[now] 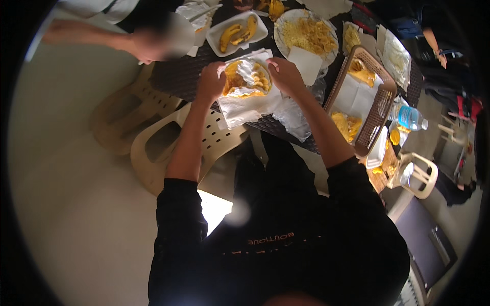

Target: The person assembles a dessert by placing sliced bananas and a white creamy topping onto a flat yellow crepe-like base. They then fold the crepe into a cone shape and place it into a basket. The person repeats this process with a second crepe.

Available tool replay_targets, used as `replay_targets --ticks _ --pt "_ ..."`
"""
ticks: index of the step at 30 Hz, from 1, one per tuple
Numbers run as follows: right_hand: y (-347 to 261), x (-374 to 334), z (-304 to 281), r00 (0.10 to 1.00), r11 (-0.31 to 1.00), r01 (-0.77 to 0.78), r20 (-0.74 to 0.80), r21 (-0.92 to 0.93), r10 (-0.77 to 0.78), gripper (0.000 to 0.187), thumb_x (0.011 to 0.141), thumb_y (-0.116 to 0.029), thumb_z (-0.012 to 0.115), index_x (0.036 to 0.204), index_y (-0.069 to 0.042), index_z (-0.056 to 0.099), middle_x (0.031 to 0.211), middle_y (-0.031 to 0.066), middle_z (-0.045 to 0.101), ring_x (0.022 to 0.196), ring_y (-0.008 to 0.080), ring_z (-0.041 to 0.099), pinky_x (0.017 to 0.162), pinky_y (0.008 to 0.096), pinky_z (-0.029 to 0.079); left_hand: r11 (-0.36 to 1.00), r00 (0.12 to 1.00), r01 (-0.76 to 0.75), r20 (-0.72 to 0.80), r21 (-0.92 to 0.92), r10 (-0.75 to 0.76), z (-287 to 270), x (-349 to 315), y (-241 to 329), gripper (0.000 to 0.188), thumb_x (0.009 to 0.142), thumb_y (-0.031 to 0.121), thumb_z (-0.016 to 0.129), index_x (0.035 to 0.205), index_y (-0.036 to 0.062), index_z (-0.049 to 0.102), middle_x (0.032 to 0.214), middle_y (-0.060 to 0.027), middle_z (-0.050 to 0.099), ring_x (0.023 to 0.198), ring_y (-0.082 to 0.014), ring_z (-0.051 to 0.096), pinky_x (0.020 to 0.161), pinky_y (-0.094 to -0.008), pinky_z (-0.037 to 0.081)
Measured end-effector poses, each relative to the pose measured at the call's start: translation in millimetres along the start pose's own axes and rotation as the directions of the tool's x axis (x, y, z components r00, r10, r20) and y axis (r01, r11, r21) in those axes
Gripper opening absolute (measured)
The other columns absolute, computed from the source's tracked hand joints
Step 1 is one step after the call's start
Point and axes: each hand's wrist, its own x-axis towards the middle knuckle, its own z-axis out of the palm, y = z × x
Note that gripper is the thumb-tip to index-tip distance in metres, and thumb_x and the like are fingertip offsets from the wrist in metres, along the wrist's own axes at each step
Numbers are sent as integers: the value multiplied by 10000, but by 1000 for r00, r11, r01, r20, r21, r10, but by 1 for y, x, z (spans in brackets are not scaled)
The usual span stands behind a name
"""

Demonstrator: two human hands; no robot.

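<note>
Both of my hands grip a foil-wrapped packet of yellow food [247, 78] from its two sides, at the near edge of the dark woven-pattern table. My left hand [210, 82] has its fingers curled at the packet's left side. At the upper right side my right hand [286, 75] pinches the edge. Browned pieces lie at the left inside the packet and pale yellow round slices at the right, with crumpled foil between them. White paper [239, 118] spreads beneath it. A clear plastic bag [296, 120] lies by my right wrist.
Beyond my hands sit a white foam tray [246, 45] with yellow-brown bananas and a round plate [278, 38] of shredded yellow food. A brown basket [368, 133] and water bottle [411, 118] stand right. Another person's hand [148, 46] reaches in left. Plastic chairs [148, 145] stand near.
</note>
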Motion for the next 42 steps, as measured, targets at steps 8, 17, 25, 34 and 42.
replay_targets --ticks 8,17,25,34,42 --pt "5 17 21 999 978 -35 24 -208 41 301 971 -209 524 1113 -52 737 1053 212 732 995 401 697 895 499 554 989 994 -33 101 -143 48 8 21 7 213 921 82 651 1125 27 677 1042 -129 707 971 -296 676 897 -411 537" --pt "-7 29 34 997 982 -61 44 -180 70 365 1001 -263 488 1129 -26 734 1060 226 734 1004 427 692 926 506 544 991 968 -73 231 -112 97 -5 27 6 163 925 157 704 1045 48 723 1045 -125 721 994 -313 677 882 -425 542" --pt "-2 29 32 993 970 111 54 -215 -101 409 1047 -270 422 1079 -16 741 1069 216 726 1079 397 654 971 473 513 966 948 -100 272 -239 166 -22 15 10 168 939 141 721 1076 47 748 1041 -120 748 960 -309 708 864 -397 563" --pt "-3 24 30 993 999 45 112 -28 -42 460 1060 -346 401 1014 -69 764 1029 188 739 1019 399 665 947 485 512 928 918 -312 186 -203 349 -22 4 3 147 885 49 751 1032 45 748 1021 -97 756 943 -297 712 853 -392 573" --pt "-2 18 34 991 995 89 101 -47 -84 444 1054 -367 457 1021 -59 775 1015 173 752 1027 374 669 921 460 521 894 873 -427 196 -135 447 -36 -11 15 184 852 18 777 1029 45 732 1050 -106 753 954 -280 726 823 -385 593"
